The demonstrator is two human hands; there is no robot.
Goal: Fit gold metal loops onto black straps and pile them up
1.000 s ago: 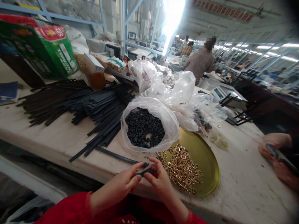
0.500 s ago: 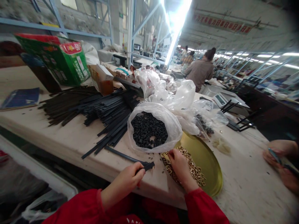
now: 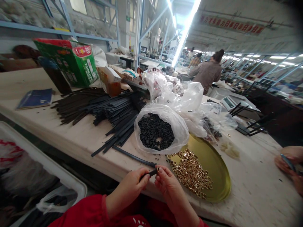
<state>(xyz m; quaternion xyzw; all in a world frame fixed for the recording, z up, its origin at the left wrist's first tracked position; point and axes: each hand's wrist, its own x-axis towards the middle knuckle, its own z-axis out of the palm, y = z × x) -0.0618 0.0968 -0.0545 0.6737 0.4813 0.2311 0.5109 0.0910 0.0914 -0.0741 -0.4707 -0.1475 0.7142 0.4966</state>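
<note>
My left hand is closed around a dark strap near the table's front edge. At the strap's tip, the fingers of my right hand pinch a small gold buckle. Gold buckles lie heaped on an oval gold tray to the right. Behind my hands stands an open plastic bag filled with small black loops. A single dark strip lies just beyond my left hand, below a fanned pile of black strips.
Clear bags and a scale sit farther back. On the left are a green box, a blue booklet and, below the table, a white bin. Another person's hands hold something at the right edge.
My right hand has left the gold tray and come left to the strap's tip, now with a gold buckle between its fingers. The whole view has shifted slightly.
</note>
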